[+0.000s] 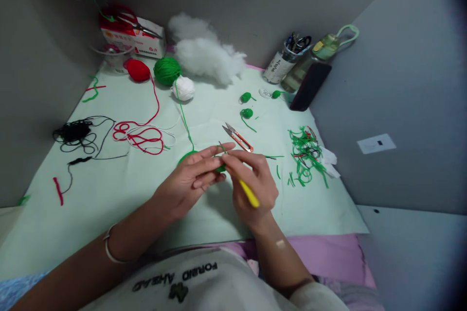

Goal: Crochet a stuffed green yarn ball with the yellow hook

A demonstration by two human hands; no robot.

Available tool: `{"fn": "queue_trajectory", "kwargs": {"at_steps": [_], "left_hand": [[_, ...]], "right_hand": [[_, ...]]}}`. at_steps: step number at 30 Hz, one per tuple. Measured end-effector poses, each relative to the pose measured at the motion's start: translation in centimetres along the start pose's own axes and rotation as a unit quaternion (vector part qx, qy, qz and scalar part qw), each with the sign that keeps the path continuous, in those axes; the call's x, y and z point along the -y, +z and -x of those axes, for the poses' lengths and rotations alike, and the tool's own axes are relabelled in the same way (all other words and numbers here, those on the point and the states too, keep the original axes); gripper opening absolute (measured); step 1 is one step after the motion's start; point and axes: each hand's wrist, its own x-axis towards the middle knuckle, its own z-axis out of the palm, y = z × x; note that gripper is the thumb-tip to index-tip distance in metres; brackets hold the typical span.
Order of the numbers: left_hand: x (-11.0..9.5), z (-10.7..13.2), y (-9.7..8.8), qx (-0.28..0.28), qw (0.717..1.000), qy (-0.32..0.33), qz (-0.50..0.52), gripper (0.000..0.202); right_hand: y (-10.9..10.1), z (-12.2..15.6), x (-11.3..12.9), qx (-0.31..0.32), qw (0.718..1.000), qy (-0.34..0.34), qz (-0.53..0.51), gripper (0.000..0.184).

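On my feed, the left hand (195, 171) pinches a small green crochet piece (221, 168) between its fingers, and the right hand (257, 184) grips a yellow-handled crochet hook (249, 193) beside it. I see green yarn (185, 121) running back toward a green yarn ball (167, 71); orange-handled thread snips (245, 144) lie just beyond the hands.
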Motion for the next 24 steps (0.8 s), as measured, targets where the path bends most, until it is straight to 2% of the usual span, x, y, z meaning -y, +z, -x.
{"fn": "queue_trajectory", "kwargs": {"at_steps": [2, 5, 10, 14, 16, 18, 21, 24], "left_hand": [[-0.2, -0.1, -0.2, -0.002, 0.999, -0.008, 0.031, 0.024], [-0.2, -0.2, -0.4, -0.007, 0.999, 0.027, 0.019, 0.028], [0.2, 0.0, -0.6, -0.003, 0.992, 0.074, -0.104, 0.035], [0.3, 0.0, -1.0, -0.02, 0.988, 0.075, -0.136, 0.034], [0.3, 0.1, -1.1, -0.018, 0.988, 0.073, -0.135, 0.035], [0.2, 0.1, -1.1, -0.021, 0.988, 0.077, -0.136, 0.035], [0.2, 0.3, -1.0, -0.041, 0.983, 0.096, -0.15, 0.035], [0.4, 0.5, -0.8, -0.069, 0.975, 0.128, -0.17, 0.035]], "right_hand": [[-0.1, -0.3, 0.0, -0.037, 0.993, 0.079, -0.078, 0.021], [0.0, -0.8, 0.1, -0.056, 0.955, 0.194, -0.216, 0.019], [0.3, -0.9, 0.1, -0.015, 0.948, 0.232, -0.218, 0.015], [0.2, -0.9, -0.4, -0.027, 0.913, 0.29, -0.286, 0.021], [0.1, -1.0, -0.4, -0.027, 0.905, 0.292, -0.308, 0.021], [0.1, -1.0, -0.2, -0.025, 0.909, 0.282, -0.306, 0.021], [-0.1, -0.8, 0.4, -0.026, 0.942, 0.237, -0.237, 0.019], [-0.1, -0.3, 0.7, -0.012, 0.977, 0.157, -0.146, 0.019]]}}
